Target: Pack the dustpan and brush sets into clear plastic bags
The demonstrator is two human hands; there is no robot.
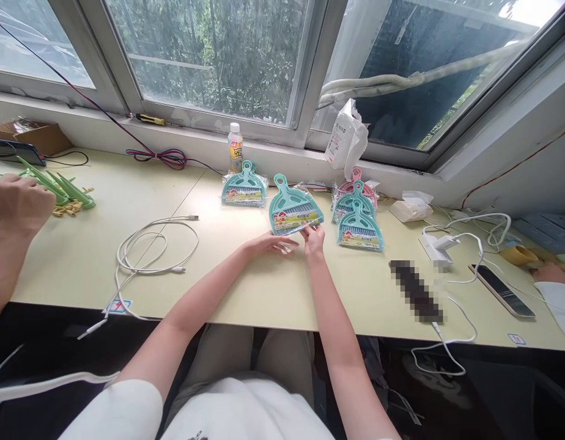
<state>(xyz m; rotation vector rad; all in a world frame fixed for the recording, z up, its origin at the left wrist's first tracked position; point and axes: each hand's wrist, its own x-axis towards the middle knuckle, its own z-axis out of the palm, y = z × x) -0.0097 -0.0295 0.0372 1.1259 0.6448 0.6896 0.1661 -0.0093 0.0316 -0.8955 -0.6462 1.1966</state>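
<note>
A turquoise mini dustpan and brush set, wrapped in clear film with a printed label, is tilted in front of me. My right hand pinches its lower right edge. Beneath its lower left corner lies my left hand, fingers stretched out toward the right with loose clear film by them; whether it bears any weight is hard to see. To the left, another wrapped turquoise set lies on the table. On the right, more turquoise sets overlap in a row, with a pink one at the back.
A drink bottle stands by the window sill. Coiled white cable lies left, near another person's hand and green plastic pieces. Rightward are a tissue pack, a power strip, a phone and a blurred-out dark object.
</note>
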